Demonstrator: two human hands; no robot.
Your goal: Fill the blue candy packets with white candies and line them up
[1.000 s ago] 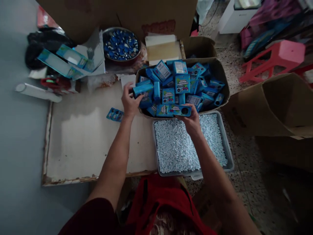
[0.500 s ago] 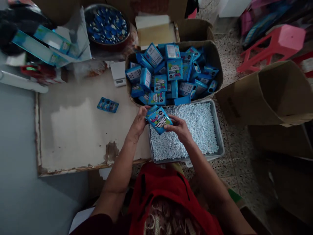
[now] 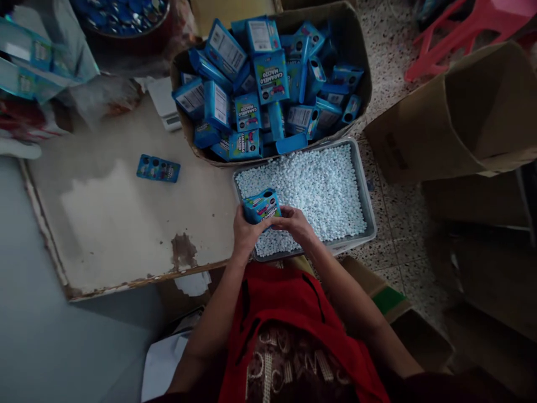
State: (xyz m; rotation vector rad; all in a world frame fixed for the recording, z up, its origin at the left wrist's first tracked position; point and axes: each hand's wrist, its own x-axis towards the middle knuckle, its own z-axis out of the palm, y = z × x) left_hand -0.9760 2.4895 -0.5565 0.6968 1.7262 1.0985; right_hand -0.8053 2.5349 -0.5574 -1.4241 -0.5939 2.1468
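A worker's two bare hands close around a small blue box (image 3: 260,206) printed with colored lettering, held over the left part of a clear tray (image 3: 368,202) heaped with pale blue pellets (image 3: 319,184). The left hand (image 3: 246,230) grips the box at its 8 o'clock side, and the right hand (image 3: 295,225) pinches it at 4 o'clock; whether the box touches the pellets cannot be told.

Seen from the held box, a cardboard carton (image 3: 363,67) packed with similar blue boxes (image 3: 271,76) stands at 12 o'clock, just beside the tray. Toward 10 o'clock, a flat blue piece with dark round spots (image 3: 158,168) lies alone on the scuffed worktop (image 3: 104,229). A white device (image 3: 163,101) sits between 10 and 11 o'clock, near the carton, and a bowl (image 3: 146,45) of shiny blue pieces (image 3: 121,14) is cut off by the frame at 11. At 2 o'clock, an open brown box (image 3: 413,134) stands near the tray, with a red stool (image 3: 457,42) beyond it. The worker's red apron (image 3: 277,282) fills 6 o'clock.
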